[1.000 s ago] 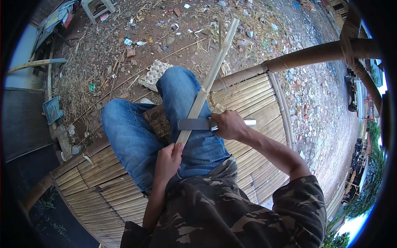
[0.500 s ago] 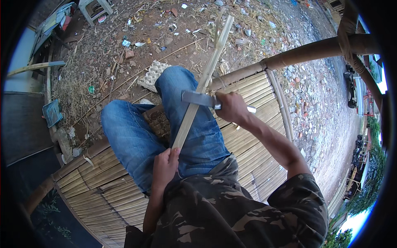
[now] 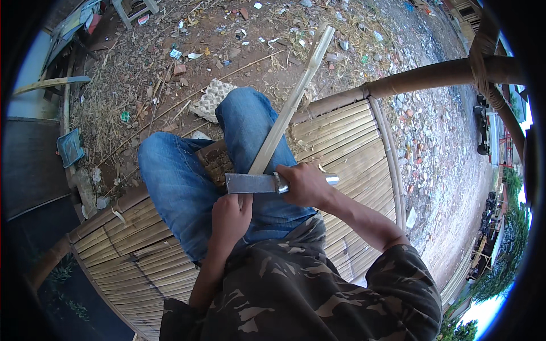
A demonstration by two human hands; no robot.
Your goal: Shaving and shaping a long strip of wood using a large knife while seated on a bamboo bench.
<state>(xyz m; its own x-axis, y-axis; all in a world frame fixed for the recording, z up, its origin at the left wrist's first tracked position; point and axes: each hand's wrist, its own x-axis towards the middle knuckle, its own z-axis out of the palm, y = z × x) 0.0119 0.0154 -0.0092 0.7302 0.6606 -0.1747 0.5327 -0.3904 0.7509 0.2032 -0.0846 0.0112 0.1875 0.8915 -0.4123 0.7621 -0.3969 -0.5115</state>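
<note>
The right hand (image 3: pixel 307 184) has drawn the knife (image 3: pixel 250 183) back along the strip (image 3: pixel 293 102), farther from the bench's (image 3: pixel 344 136) front edge; the blade now crosses the strip's near end, just beside the left hand (image 3: pixel 231 217).

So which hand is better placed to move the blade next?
Probably the right hand: it grips the handle, with the blade across the pale strip. The left hand holds the strip's near end.

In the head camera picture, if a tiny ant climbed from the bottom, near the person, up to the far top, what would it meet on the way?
Left grip → broad-bladed knife → bumpy egg tray → small pale scrap → pale stool, cut off by the top edge.
</note>
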